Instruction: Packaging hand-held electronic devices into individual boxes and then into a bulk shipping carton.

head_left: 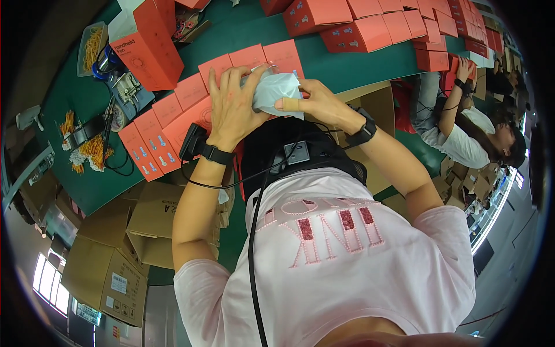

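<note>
Left hand (236,109) and right hand (325,107) are both grasping a pale pouch (276,90) between them, its long axis unclear.

Here we go: your left hand (234,107) and right hand (318,104) grip a white-wrapped item (276,92) by the green tabletop (248,24)'s near edge, red boxes (191,91) lined alongside, wire bundles (95,149) toward the left edge!

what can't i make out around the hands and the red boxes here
All in the head view:
Inside the pale packet: hidden by its crumpled wrapping.
Some fingers of the right hand: hidden behind the packet and the hand itself.
Inside the closed red boxes: hidden by their cardboard.
A red box at the back: cut off by the picture's upper edge.
</note>
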Demonstrator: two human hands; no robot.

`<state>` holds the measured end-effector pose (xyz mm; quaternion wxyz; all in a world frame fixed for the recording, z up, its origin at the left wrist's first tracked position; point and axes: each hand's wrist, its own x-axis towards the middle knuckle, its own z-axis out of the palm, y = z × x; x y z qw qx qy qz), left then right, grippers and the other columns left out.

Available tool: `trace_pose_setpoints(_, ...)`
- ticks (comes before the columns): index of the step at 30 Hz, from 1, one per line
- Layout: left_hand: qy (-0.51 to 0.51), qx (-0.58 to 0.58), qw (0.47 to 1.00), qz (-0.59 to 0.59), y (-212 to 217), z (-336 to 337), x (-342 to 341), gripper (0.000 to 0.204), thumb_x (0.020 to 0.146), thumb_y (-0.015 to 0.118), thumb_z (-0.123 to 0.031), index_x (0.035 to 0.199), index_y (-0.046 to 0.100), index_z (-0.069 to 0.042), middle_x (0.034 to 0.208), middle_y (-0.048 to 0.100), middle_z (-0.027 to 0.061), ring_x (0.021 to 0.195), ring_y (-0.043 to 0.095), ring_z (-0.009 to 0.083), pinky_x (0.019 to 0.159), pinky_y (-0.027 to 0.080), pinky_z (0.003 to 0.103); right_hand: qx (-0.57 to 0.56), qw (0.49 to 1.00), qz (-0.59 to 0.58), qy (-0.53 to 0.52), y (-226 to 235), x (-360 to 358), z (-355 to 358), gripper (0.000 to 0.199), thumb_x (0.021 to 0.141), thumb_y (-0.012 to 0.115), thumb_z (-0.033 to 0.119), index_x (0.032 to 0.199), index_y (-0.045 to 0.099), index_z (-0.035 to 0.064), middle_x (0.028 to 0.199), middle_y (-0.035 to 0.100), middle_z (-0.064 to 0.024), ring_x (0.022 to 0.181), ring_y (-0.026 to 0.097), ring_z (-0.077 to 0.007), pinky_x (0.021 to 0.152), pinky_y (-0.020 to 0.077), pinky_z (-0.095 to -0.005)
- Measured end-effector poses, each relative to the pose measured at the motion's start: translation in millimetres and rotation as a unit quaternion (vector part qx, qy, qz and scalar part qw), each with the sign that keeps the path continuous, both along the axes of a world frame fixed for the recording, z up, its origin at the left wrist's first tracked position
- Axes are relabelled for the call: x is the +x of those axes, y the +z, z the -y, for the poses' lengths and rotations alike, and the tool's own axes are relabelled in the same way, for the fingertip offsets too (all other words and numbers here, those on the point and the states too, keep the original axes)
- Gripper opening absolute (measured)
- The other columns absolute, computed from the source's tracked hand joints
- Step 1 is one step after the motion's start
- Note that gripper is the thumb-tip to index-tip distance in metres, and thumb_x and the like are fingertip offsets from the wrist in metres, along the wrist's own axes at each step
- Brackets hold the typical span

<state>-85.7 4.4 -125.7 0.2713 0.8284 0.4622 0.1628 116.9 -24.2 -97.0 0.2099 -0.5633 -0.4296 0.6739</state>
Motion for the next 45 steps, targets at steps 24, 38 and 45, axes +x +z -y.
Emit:
trace_pose_setpoints(24,0.018,0.004,0.999,-0.034,-7,3,-15,0.075,0.062,0.082,-0.037,0.128,0.055,-0.015,0.115,0.056,0.0057,0.118,0.047,0.0269,0.111,0.019,0.064,0.17,0.848,0.444,0.233,1,15,-27,0.047,0.092,0.059,0.043,0.088,0.069,-0.0024,0.116,0.06,-0.0235,0.096,0.061,-0.0392,0.086,0.0469,-0.0452)
trace_pose_setpoints(38,0.086,-0.022,0.989,-0.12,11,17,-45,0.097,0.054,0.089,-0.027,0.134,0.04,-0.002,0.124,0.05,0.0151,0.119,0.046,0.0322,0.108,0.027,0.054,0.122,0.958,0.258,-0.011,-8,5,-2,0.06,0.087,0.069,0.038,0.13,0.056,-0.0015,0.137,0.048,-0.028,0.132,0.043,-0.0363,0.106,0.0362,-0.0428)
trace_pose_setpoints(45,0.117,-0.033,0.925,0.36,44,19,-7,0.095,0.053,0.093,-0.02,0.131,0.041,-0.002,0.123,0.051,0.0144,0.115,0.053,0.0291,0.098,0.044,0.038,0.383,0.896,0.179,0.132,111,8,5,0.063,0.075,0.079,0.039,0.129,0.061,0.0129,0.14,0.045,-0.0243,0.13,0.041,-0.0407,0.111,0.0285,-0.0502)
